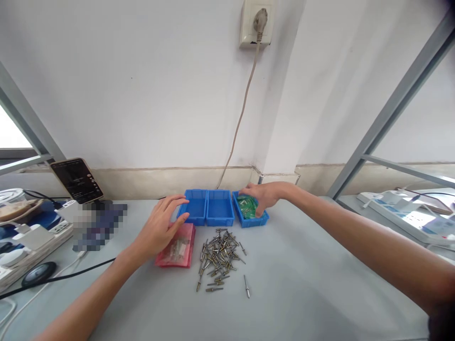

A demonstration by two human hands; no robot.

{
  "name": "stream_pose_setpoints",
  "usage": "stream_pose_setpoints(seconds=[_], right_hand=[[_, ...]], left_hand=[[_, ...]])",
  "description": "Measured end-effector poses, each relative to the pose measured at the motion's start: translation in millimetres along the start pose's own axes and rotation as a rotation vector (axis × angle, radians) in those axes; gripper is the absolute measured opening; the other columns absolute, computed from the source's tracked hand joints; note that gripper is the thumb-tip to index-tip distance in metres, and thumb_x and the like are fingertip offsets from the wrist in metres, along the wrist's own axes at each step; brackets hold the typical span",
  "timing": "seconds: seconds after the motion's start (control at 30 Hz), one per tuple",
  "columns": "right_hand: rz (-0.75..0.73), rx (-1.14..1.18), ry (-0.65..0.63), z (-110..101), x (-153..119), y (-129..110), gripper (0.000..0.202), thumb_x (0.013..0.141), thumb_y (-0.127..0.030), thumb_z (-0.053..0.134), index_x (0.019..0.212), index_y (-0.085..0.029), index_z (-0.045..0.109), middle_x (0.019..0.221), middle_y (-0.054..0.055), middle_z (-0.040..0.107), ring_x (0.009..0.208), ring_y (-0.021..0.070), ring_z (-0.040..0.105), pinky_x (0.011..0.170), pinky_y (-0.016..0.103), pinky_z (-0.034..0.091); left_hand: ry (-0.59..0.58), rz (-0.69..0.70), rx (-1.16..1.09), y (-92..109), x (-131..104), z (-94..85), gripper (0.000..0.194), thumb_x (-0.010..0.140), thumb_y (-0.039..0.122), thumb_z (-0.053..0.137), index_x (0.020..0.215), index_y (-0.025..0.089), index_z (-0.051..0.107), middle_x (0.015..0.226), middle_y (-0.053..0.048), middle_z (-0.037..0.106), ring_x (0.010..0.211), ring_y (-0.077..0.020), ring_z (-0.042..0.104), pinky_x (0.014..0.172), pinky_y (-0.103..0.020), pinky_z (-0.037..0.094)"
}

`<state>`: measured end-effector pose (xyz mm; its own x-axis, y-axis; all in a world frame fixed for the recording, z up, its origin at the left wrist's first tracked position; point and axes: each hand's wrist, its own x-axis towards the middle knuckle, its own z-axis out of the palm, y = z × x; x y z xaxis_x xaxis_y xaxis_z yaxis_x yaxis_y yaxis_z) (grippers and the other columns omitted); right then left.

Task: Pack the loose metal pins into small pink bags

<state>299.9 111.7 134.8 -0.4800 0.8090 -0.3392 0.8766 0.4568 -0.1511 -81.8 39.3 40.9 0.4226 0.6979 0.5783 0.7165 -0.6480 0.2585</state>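
My left hand [161, 225] is open, thumb and fingers apart, at the left side of the left blue bin [195, 219]. Below it lies a stack of red plastic bags [185, 260] with small parts showing inside. The middle blue bin [220, 220] stands against the left one; the blue floors of both show. My right hand [263, 194] is on the right blue bin [254, 222], fingers over its far side and thumb at its near right. That bin holds green bags [245, 204] and sits slightly turned. In front, pop rivets [220, 253] lie in a loose pile.
One rivet [247, 286] lies apart from the pile. At left are a phone [77, 180] on a stand, a power strip [46, 237], a black mouse [39, 273] and cables. Another power strip [401, 215] is at right. A cord [245, 99] hangs down the wall behind the bins.
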Motion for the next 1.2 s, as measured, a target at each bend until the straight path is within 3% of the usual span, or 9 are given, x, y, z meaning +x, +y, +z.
stream_pose_setpoints(seconds=[0.17,0.3,0.47,0.77,0.97,1.2], right_hand=[[-0.001,-0.035,-0.052,-3,10,-9,0.110,0.043,-0.040,0.103,0.146,-0.026,0.066,0.133,0.013,0.064,0.095,0.0361,0.072,0.071,0.038,0.056],[-0.007,-0.050,-0.078,-7,15,-11,0.111,0.041,-0.040,0.104,0.144,-0.025,0.067,0.133,0.013,0.064,0.094,0.0353,0.072,0.070,0.037,0.055],[-0.025,-0.056,-0.113,-6,19,-7,0.107,0.045,-0.042,0.103,0.144,-0.025,0.065,0.135,0.013,0.064,0.098,0.0352,0.071,0.072,0.038,0.057],[-0.035,-0.067,-0.124,2,27,3,0.103,0.047,-0.033,0.101,0.142,-0.022,0.064,0.136,0.012,0.063,0.106,0.0352,0.069,0.075,0.037,0.056],[-0.020,-0.088,-0.112,14,35,1,0.085,0.047,-0.029,0.098,0.127,-0.020,0.071,0.126,0.011,0.068,0.095,0.0321,0.070,0.071,0.037,0.056],[-0.054,-0.140,-0.075,24,31,2,0.075,0.059,-0.033,0.093,0.127,-0.019,0.065,0.133,0.015,0.067,0.086,0.0269,0.068,0.064,0.033,0.050]], left_hand=[[0.013,0.097,0.112,-3,-7,8.2,0.038,0.112,0.047,0.050,0.145,0.027,0.056,0.149,-0.012,0.060,0.133,-0.0337,0.057,0.117,-0.055,0.043],[-0.016,0.015,0.043,-3,-9,9.4,0.039,0.113,0.049,0.046,0.145,0.028,0.055,0.150,-0.012,0.057,0.137,-0.0337,0.054,0.118,-0.056,0.042],[-0.020,-0.120,-0.125,-1,-11,14.7,0.038,0.114,0.047,0.042,0.146,0.029,0.054,0.152,-0.010,0.055,0.144,-0.0315,0.046,0.124,-0.056,0.038],[0.006,-0.156,-0.165,-5,-13,22.4,0.043,0.114,0.048,0.041,0.151,0.029,0.048,0.155,-0.011,0.053,0.146,-0.0316,0.045,0.126,-0.058,0.033],[0.021,-0.169,-0.144,-6,-12,22.9,0.046,0.113,0.049,0.041,0.153,0.028,0.046,0.156,-0.012,0.053,0.145,-0.0332,0.046,0.125,-0.059,0.034],[0.027,-0.170,-0.126,-3,-13,21.3,0.046,0.113,0.051,0.041,0.153,0.028,0.045,0.155,-0.012,0.053,0.144,-0.0337,0.046,0.124,-0.058,0.035]])
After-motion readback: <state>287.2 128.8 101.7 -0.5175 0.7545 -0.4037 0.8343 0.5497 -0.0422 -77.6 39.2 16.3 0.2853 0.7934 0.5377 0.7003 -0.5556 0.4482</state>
